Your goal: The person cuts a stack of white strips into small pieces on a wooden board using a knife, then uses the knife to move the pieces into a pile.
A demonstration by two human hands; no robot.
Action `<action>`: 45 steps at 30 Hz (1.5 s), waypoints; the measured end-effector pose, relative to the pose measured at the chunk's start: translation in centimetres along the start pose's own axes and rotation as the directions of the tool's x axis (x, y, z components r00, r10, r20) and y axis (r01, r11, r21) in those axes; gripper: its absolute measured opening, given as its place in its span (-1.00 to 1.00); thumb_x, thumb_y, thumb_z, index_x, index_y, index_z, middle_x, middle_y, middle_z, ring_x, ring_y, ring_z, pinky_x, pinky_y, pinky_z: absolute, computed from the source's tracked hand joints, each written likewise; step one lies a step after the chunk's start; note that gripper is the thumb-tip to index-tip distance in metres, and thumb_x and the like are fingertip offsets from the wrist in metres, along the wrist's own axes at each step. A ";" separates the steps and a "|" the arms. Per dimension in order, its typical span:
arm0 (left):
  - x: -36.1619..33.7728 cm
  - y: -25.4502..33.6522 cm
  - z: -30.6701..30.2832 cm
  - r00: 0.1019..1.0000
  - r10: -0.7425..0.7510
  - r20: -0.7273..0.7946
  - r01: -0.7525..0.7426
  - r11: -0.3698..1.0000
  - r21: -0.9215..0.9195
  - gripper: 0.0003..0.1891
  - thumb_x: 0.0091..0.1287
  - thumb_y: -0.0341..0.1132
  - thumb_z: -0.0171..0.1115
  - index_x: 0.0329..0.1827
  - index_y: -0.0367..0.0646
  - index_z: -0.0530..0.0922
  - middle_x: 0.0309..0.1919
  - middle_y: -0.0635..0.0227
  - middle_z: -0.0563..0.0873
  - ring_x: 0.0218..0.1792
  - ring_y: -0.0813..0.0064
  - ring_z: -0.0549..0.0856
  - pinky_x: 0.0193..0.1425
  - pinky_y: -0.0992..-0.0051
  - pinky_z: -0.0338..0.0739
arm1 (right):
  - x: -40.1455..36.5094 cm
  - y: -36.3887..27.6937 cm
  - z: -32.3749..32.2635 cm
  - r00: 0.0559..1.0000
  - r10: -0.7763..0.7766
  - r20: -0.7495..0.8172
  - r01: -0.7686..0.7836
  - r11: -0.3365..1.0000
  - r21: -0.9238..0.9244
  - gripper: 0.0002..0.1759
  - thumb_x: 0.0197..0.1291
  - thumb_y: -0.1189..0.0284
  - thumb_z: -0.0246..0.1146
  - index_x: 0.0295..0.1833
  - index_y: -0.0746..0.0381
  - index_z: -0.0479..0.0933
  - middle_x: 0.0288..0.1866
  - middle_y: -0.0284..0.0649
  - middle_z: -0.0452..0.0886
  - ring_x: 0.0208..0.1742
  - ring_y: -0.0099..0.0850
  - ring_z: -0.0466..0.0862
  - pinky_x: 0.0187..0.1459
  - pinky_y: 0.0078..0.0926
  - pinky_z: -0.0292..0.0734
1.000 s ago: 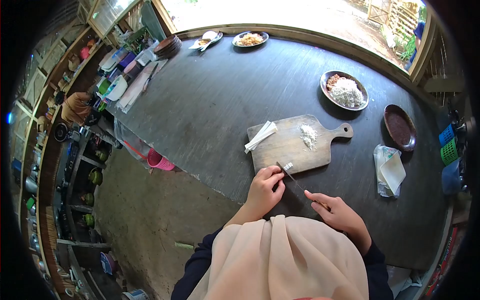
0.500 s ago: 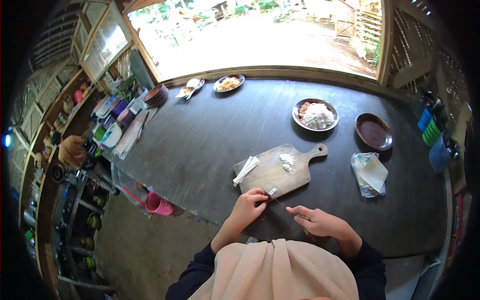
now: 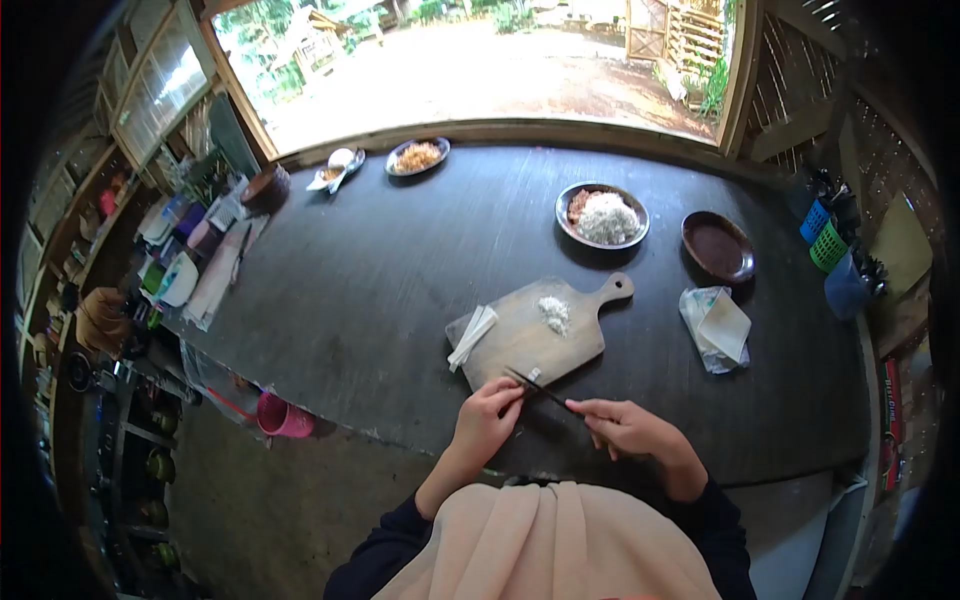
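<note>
My right hand (image 3: 635,432) is closed around the handle of a knife (image 3: 545,390), its blade pointing up and left over the near edge of a wooden cutting board (image 3: 520,340). At that same edge my left hand (image 3: 487,420) has its fingers bent together; what they hold, if anything, is hidden. Small white cut pieces (image 3: 533,374) lie by the blade. On the board's left side rests a bundle of white strips (image 3: 472,337), and a pile of finely cut white bits (image 3: 554,314) sits nearer the handle end.
Beyond the board stands a plate (image 3: 562,225) of white shreds and reddish-brown food. An empty brown dish (image 3: 718,247) and pale square sheets on plastic (image 3: 722,328) are at right. Another food plate (image 3: 418,157) is by the window; containers (image 3: 180,278) crowd the left end.
My right hand has moved slightly closer to my left, and the knife blade now shows plainly across the board's near edge. The whole view has shifted a little.
</note>
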State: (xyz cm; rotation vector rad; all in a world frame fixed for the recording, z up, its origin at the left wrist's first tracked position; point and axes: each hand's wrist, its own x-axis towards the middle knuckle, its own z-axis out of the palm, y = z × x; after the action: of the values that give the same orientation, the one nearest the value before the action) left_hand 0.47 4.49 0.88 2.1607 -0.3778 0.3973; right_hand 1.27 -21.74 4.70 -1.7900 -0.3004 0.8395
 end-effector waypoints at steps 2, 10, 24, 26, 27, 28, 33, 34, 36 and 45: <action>-0.4 -0.2 -0.2 1.000 -0.014 0.013 0.015 1.000 -0.023 -0.83 0.25 -0.47 0.33 -0.12 -0.27 0.72 -0.11 0.20 0.73 -0.16 0.18 0.75 -0.08 0.36 0.64 | 0.0 -0.3 0.4 1.000 0.020 -0.012 -0.020 1.000 0.023 -0.55 0.55 0.36 0.05 0.48 0.04 0.41 -0.46 -0.39 0.51 -0.61 -0.65 0.48 -0.52 -0.65 0.46; 0.9 -1.3 -0.7 0.991 -0.006 0.136 0.015 0.998 -0.069 -0.85 0.28 -0.43 0.35 -0.12 -0.25 0.72 -0.13 0.26 0.71 -0.26 0.22 0.74 -0.14 0.38 0.62 | -0.8 1.3 1.1 0.963 -0.079 -0.257 0.133 0.971 0.199 -0.49 0.49 0.42 0.15 0.51 0.11 0.34 -0.52 -0.41 0.46 -0.65 -0.69 0.40 -0.60 -0.68 0.40; 6.9 -3.2 -4.7 0.847 0.091 0.524 -0.274 0.919 0.283 -0.90 0.30 -0.35 0.29 -0.17 -0.07 0.70 -0.15 0.36 0.68 -0.11 0.25 0.72 -0.12 0.31 0.68 | -0.8 2.1 2.1 0.864 -0.034 -0.503 0.165 0.961 0.220 -0.46 0.51 0.40 0.13 0.54 0.11 0.29 -0.51 -0.31 0.53 -0.64 -0.63 0.45 -0.60 -0.64 0.43; 8.1 -4.0 -4.7 0.842 0.080 0.534 -0.305 0.887 0.347 -0.89 0.29 -0.37 0.29 -0.17 -0.07 0.70 -0.14 0.36 0.68 -0.10 0.24 0.72 -0.12 0.30 0.68 | -0.7 2.3 2.1 0.850 -0.032 -0.526 0.170 0.961 0.217 -0.47 0.51 0.39 0.13 0.54 0.11 0.30 -0.51 -0.31 0.53 -0.64 -0.63 0.45 -0.60 -0.64 0.43; 8.6 -4.4 -4.7 0.838 0.063 0.542 -0.331 0.848 0.414 -0.89 0.28 -0.39 0.28 -0.17 -0.08 0.69 -0.14 0.36 0.68 -0.08 0.23 0.71 -0.12 0.30 0.67 | -0.7 2.4 2.1 0.839 -0.057 -0.542 0.203 0.955 0.214 -0.47 0.51 0.40 0.13 0.54 0.11 0.30 -0.51 -0.31 0.53 -0.64 -0.63 0.45 -0.60 -0.64 0.43; 9.0 -4.7 -4.8 0.847 0.058 0.529 -0.309 0.862 0.401 -0.89 0.27 -0.41 0.27 -0.19 -0.11 0.70 -0.15 0.33 0.68 -0.07 0.21 0.71 -0.08 0.29 0.67 | -0.6 2.5 2.1 0.828 -0.080 -0.555 0.235 0.948 0.214 -0.47 0.51 0.40 0.13 0.53 0.11 0.30 -0.51 -0.30 0.53 -0.65 -0.63 0.45 -0.60 -0.64 0.42; 10.0 -6.5 -5.4 0.851 0.108 0.513 -0.259 0.937 0.232 -0.90 0.30 -0.41 0.27 -0.22 -0.17 0.72 -0.18 0.28 0.68 -0.10 0.17 0.71 -0.05 0.26 0.64 | 0.4 0.4 2.2 0.849 -0.025 -0.528 0.104 0.987 0.120 -0.46 0.47 0.44 0.16 0.53 0.11 0.32 -0.54 -0.34 0.53 -0.64 -0.64 0.46 -0.59 -0.62 0.42; 10.0 -7.2 -5.3 0.847 0.147 0.511 -0.255 0.956 0.148 -0.90 0.31 -0.42 0.27 -0.20 -0.18 0.72 -0.18 0.27 0.69 -0.11 0.16 0.71 -0.05 0.26 0.63 | 0.7 -0.2 2.2 0.863 -0.042 -0.504 0.064 0.998 0.027 -0.46 0.46 0.45 0.15 0.52 0.13 0.33 -0.55 -0.34 0.54 -0.64 -0.63 0.47 -0.59 -0.61 0.42; 10.1 -7.8 -5.3 0.844 0.176 0.506 -0.240 0.969 0.063 -0.89 0.32 -0.42 0.26 -0.18 -0.19 0.72 -0.18 0.26 0.69 -0.13 0.16 0.71 -0.06 0.26 0.63 | 1.4 -2.8 2.4 0.883 -0.029 -0.469 0.027 1.000 -0.012 -0.45 0.44 0.46 0.15 0.51 0.12 0.33 -0.58 -0.35 0.53 -0.64 -0.63 0.49 -0.57 -0.61 0.43; 9.6 -8.0 -6.0 0.844 0.318 0.431 -0.324 0.944 -0.063 -0.91 0.30 -0.44 0.30 -0.20 -0.26 0.68 -0.21 0.22 0.68 -0.17 0.15 0.70 -0.09 0.29 0.61 | 6.1 -9.0 0.9 0.982 0.024 -0.189 -0.066 0.973 -0.221 -0.42 0.36 0.51 0.12 0.49 0.03 0.37 -0.64 -0.32 0.56 -0.64 -0.62 0.53 -0.51 -0.61 0.48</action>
State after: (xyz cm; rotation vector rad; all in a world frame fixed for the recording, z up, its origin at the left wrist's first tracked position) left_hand 11.50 12.69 2.47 2.1910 -1.0046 0.0871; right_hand 6.74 -14.13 10.25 -2.0796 -0.2421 0.6851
